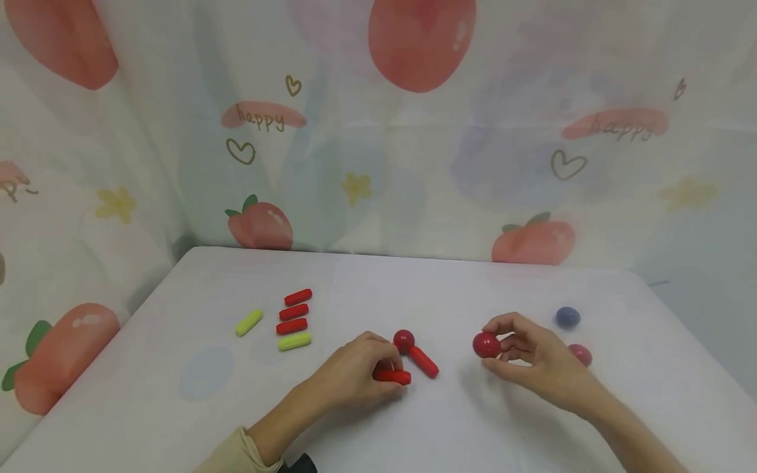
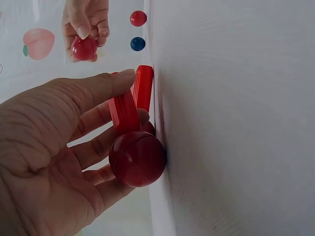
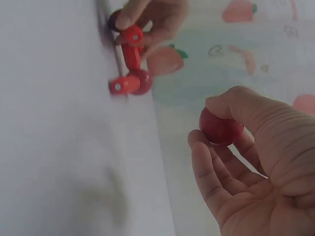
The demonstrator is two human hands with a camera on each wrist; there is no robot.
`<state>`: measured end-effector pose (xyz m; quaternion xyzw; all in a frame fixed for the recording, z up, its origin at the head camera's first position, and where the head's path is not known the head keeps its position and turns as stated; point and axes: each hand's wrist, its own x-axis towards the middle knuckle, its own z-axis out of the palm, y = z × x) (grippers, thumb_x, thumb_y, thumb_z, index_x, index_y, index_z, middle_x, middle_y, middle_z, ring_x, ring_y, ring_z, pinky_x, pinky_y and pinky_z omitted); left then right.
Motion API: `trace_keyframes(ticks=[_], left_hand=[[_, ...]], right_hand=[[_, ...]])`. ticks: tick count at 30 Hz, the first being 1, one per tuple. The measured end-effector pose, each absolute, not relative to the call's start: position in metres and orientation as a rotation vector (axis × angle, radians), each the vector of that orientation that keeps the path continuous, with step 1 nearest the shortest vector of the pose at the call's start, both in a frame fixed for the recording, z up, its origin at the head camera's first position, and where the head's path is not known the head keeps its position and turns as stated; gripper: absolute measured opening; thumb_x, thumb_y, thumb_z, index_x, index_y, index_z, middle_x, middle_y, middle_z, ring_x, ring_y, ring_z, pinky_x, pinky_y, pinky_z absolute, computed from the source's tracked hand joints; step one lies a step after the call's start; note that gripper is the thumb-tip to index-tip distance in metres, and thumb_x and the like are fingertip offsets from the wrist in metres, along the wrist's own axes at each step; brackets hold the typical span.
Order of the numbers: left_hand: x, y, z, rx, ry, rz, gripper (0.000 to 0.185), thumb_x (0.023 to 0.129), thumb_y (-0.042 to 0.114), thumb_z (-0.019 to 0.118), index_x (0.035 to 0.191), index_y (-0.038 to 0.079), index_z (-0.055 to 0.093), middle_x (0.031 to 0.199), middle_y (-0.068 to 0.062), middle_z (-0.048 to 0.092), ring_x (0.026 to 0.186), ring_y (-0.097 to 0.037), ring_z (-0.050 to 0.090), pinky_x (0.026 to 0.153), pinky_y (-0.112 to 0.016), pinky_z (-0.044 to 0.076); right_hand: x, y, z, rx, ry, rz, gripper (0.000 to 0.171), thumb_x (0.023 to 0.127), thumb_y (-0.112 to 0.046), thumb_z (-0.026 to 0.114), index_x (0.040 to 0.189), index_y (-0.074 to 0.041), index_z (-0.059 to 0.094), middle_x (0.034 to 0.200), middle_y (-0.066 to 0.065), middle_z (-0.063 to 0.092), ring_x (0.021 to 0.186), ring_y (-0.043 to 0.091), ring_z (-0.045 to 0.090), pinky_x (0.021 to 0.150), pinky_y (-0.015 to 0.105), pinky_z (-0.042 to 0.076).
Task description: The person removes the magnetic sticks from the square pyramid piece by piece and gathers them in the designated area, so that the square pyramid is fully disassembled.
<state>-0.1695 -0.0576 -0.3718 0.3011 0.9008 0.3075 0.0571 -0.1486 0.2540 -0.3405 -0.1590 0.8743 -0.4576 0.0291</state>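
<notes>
My left hand [image 1: 357,371] grips a red stick [image 1: 392,376] between thumb and fingers, low over the table. At that stick's end sits a dark red ball [image 2: 138,160], seen in the left wrist view but hidden by the hand in the head view. Just beyond the fingers lies another red ball [image 1: 404,340], with a red stick [image 1: 424,362] running from it toward the front right. Whether these parts join the held stick, I cannot tell. Off to the right, my right hand [image 1: 547,368] pinches a red ball [image 1: 486,345] above the table.
On the left of the white table [image 1: 236,420] lie several red sticks [image 1: 294,312] and two yellow-green sticks [image 1: 294,341]. A blue ball [image 1: 568,318] and a pinkish-red ball [image 1: 581,355] rest behind the right hand. A fruit-printed curtain [image 1: 378,151] hangs along the back.
</notes>
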Motion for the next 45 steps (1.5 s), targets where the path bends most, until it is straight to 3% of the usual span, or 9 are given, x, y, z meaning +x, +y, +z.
trace_keyframes(ticks=[8, 12, 15, 20, 33, 45], left_hand=[[-0.169, -0.060, -0.369, 0.924, 2.729, 0.917, 0.017, 0.084, 0.023, 0.085, 0.094, 0.022, 0.072, 0.092, 0.012, 0.062, 0.105, -0.011, 0.055, 0.078, -0.020, 0.052], [-0.168, -0.062, -0.368, 0.934, 2.721, 0.926, 0.017, 0.084, 0.022, 0.085, 0.094, 0.021, 0.072, 0.092, 0.011, 0.061, 0.103, -0.011, 0.055, 0.078, -0.021, 0.052], [-0.168, -0.063, -0.367, 0.936, 2.725, 0.922, 0.016, 0.084, 0.022, 0.085, 0.094, 0.022, 0.072, 0.091, 0.012, 0.061, 0.103, -0.010, 0.054, 0.078, -0.021, 0.052], [-0.169, -0.064, -0.368, 0.930, 2.724, 0.927, 0.016, 0.085, 0.023, 0.085, 0.094, 0.022, 0.072, 0.091, 0.013, 0.060, 0.102, -0.009, 0.054, 0.078, -0.021, 0.052], [-0.169, -0.061, -0.369, 0.958, 2.713, 0.926, 0.018, 0.084, 0.023, 0.086, 0.095, 0.020, 0.072, 0.088, 0.014, 0.061, 0.101, -0.008, 0.053, 0.080, -0.021, 0.051], [-0.170, -0.059, -0.370, 0.981, 2.725, 0.883, 0.018, 0.085, 0.023, 0.085, 0.097, 0.020, 0.073, 0.087, 0.015, 0.061, 0.103, -0.008, 0.054, 0.081, -0.020, 0.052]], right_hand=[[-0.153, 0.318, -0.343, -0.306, 2.896, -1.226, 0.047, 0.091, -0.020, 0.079, 0.128, -0.004, 0.055, 0.124, 0.016, 0.061, 0.092, 0.007, 0.068, 0.074, 0.022, 0.058], [-0.158, 0.347, -0.345, -0.177, 2.917, -1.086, 0.052, 0.094, -0.030, 0.076, 0.133, -0.005, 0.052, 0.129, 0.018, 0.062, 0.103, 0.020, 0.069, 0.075, 0.026, 0.060], [-0.164, 0.367, -0.348, -0.085, 2.910, -1.010, 0.060, 0.094, -0.039, 0.075, 0.137, -0.005, 0.050, 0.130, 0.019, 0.062, 0.111, 0.034, 0.067, 0.079, 0.037, 0.061], [-0.169, 0.395, -0.354, 0.017, 2.939, -0.907, 0.074, 0.093, -0.053, 0.070, 0.144, -0.006, 0.045, 0.137, 0.022, 0.058, 0.121, 0.047, 0.059, 0.084, 0.053, 0.059], [-0.180, 0.427, -0.378, 0.031, 2.969, -0.815, 0.071, 0.092, -0.053, 0.071, 0.140, -0.002, 0.053, 0.131, 0.022, 0.062, 0.124, 0.050, 0.053, 0.094, 0.068, 0.048], [-0.180, 0.435, -0.382, 0.091, 2.995, -0.692, 0.073, 0.093, -0.042, 0.074, 0.145, 0.000, 0.046, 0.141, 0.031, 0.050, 0.126, 0.056, 0.042, 0.090, 0.073, 0.046]])
